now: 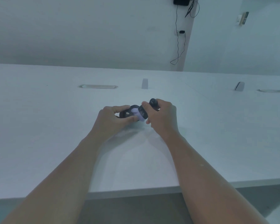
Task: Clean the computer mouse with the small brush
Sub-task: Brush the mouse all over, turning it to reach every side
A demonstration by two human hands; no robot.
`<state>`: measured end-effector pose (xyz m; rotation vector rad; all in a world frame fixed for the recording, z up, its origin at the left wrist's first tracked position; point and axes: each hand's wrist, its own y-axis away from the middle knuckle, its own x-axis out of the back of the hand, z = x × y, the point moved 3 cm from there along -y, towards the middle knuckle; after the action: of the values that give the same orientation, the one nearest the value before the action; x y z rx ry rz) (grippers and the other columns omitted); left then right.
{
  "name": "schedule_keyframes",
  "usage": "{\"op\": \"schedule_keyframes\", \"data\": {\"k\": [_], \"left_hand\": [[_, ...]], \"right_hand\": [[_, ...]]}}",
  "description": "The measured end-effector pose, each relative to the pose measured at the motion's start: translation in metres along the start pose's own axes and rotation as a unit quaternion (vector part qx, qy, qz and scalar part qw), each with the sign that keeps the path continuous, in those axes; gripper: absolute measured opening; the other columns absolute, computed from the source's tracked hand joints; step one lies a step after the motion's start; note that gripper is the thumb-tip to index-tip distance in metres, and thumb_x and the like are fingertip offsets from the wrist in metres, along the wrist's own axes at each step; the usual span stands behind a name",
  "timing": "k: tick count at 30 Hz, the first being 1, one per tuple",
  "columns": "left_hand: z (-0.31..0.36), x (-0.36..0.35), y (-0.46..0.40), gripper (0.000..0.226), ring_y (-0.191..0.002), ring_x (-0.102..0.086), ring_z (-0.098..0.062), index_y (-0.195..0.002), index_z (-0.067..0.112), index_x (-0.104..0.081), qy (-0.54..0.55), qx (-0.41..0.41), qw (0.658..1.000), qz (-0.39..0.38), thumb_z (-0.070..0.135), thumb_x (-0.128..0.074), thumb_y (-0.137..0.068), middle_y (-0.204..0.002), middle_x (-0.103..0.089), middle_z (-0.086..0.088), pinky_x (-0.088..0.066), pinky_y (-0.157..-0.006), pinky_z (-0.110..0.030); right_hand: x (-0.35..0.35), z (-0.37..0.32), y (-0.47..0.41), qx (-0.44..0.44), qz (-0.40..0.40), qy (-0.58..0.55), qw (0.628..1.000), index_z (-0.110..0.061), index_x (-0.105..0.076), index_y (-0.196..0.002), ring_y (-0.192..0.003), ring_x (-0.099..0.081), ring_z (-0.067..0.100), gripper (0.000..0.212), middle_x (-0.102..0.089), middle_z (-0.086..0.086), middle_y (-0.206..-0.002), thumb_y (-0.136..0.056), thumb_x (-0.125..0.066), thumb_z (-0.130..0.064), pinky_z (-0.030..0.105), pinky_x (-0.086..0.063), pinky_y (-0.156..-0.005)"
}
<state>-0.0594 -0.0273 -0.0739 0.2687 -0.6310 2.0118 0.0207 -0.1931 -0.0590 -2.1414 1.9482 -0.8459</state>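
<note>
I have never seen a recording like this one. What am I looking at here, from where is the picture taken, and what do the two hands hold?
There is no machine here: a person works with two bare hands. The single picture comes from a wide-angle camera worn on the person's head, looking forward and down, so both forearms reach in from the bottom edge.

The left hand holds a dark computer mouse just above or on the white table; which one I cannot tell. The right hand grips a small brush with a dark handle, and its pale bristles press against the mouse.

Farther back on the table are an oval cable slot and two small upright white objects whose purpose I cannot tell. On the wall behind hang a dark box and thin black cables.
</note>
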Motion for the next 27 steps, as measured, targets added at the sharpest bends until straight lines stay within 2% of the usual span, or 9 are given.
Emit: {"op": "schedule_keyframes", "data": {"k": [3,5,9,13,16,18,22,24,27], "left_hand": [[0.004,-0.002,0.003,0.047,-0.085,-0.072,-0.007,-0.118,0.042,-0.074,-0.001,-0.021,1.0,-0.009,0.025,-0.089,-0.076,-0.091,-0.075,0.018,-0.047,-0.065,-0.006],[0.008,-0.003,0.005,0.045,-0.072,-0.068,-0.008,-0.088,0.061,-0.073,-0.008,-0.06,0.998,-0.018,0.02,-0.085,-0.078,-0.072,-0.073,0.02,-0.049,-0.064,-0.011],[0.007,-0.005,0.005,0.014,-0.061,-0.049,-0.007,-0.074,0.028,-0.066,-0.051,-0.134,0.99,-0.018,0.024,-0.076,-0.082,-0.065,-0.06,0.009,-0.041,-0.06,-0.021],[0.004,-0.005,0.002,0.017,-0.067,-0.053,-0.007,-0.08,0.032,-0.07,-0.074,-0.128,0.989,-0.02,0.015,-0.073,-0.08,-0.076,-0.064,0.007,-0.042,-0.061,-0.024],[0.008,-0.007,0.002,0.012,-0.061,-0.043,-0.007,-0.066,0.034,-0.06,-0.084,-0.153,0.984,-0.023,0.031,-0.065,-0.076,-0.067,-0.054,0.005,-0.036,-0.057,-0.029],[0.007,-0.006,0.001,0.011,-0.062,-0.042,-0.01,-0.068,0.027,-0.062,-0.088,-0.155,0.984,-0.015,0.032,-0.064,-0.077,-0.066,-0.054,0.0,-0.038,-0.057,-0.031],[0.002,-0.004,0.0,0.014,-0.058,-0.044,-0.005,-0.077,0.029,-0.071,-0.077,-0.117,0.99,-0.02,0.017,-0.075,-0.084,-0.06,-0.056,0.014,-0.034,-0.054,-0.014],[0.0,-0.002,-0.002,0.007,-0.053,-0.041,-0.006,-0.083,0.025,-0.077,-0.065,-0.094,0.993,-0.018,0.019,-0.075,-0.085,-0.057,-0.055,0.014,-0.032,-0.052,-0.014],[-0.007,0.002,-0.005,0.017,-0.055,-0.057,0.004,-0.101,0.027,-0.079,-0.034,-0.044,0.998,-0.003,0.024,-0.081,-0.085,-0.076,-0.071,0.016,-0.04,-0.058,-0.007]], "right_hand": [[0.004,0.002,-0.003,-0.006,0.035,0.015,0.999,0.0,-0.065,-0.073,-0.059,-0.07,0.031,0.036,-0.069,0.013,-0.067,-0.093,-0.071,-0.03,0.027,-0.048,-0.048],[0.006,0.0,-0.003,-0.008,0.042,0.014,0.999,-0.003,-0.063,-0.07,-0.059,-0.071,0.03,0.037,-0.068,0.008,-0.063,-0.092,-0.071,-0.031,0.03,-0.048,-0.05],[-0.004,-0.007,0.007,0.013,-0.044,0.0,0.999,0.005,-0.062,-0.074,-0.035,-0.055,0.011,0.039,-0.058,0.003,-0.052,-0.094,-0.072,-0.027,0.017,-0.036,-0.04],[0.003,-0.001,-0.001,-0.009,0.011,0.01,1.0,-0.002,-0.063,-0.071,-0.056,-0.069,0.027,0.036,-0.062,0.004,-0.058,-0.093,-0.071,-0.03,0.022,-0.042,-0.048],[0.001,-0.005,0.004,-0.001,-0.032,-0.007,0.999,0.002,-0.064,-0.074,-0.042,-0.06,0.016,0.035,-0.057,-0.003,-0.052,-0.093,-0.071,-0.027,0.019,-0.04,-0.042],[-0.004,-0.005,0.006,0.008,-0.048,-0.003,0.999,0.002,-0.063,-0.074,-0.039,-0.058,0.015,0.036,-0.056,-0.004,-0.051,-0.093,-0.071,-0.028,0.022,-0.043,-0.044],[0.005,0.0,-0.001,-0.028,0.016,-0.003,0.999,-0.003,-0.063,-0.069,-0.05,-0.058,0.022,0.035,-0.063,0.007,-0.057,-0.091,-0.071,-0.029,0.03,-0.054,-0.05],[0.003,-0.006,0.003,-0.016,-0.039,-0.048,0.998,0.001,-0.069,-0.078,-0.044,-0.055,0.02,0.033,-0.068,0.017,-0.058,-0.093,-0.072,-0.029,0.023,-0.049,-0.045],[0.001,-0.003,0.001,-0.022,-0.035,-0.029,0.999,-0.002,-0.069,-0.077,-0.041,-0.057,0.021,0.032,-0.068,0.014,-0.057,-0.092,-0.073,-0.029,0.023,-0.049,-0.045]]}}
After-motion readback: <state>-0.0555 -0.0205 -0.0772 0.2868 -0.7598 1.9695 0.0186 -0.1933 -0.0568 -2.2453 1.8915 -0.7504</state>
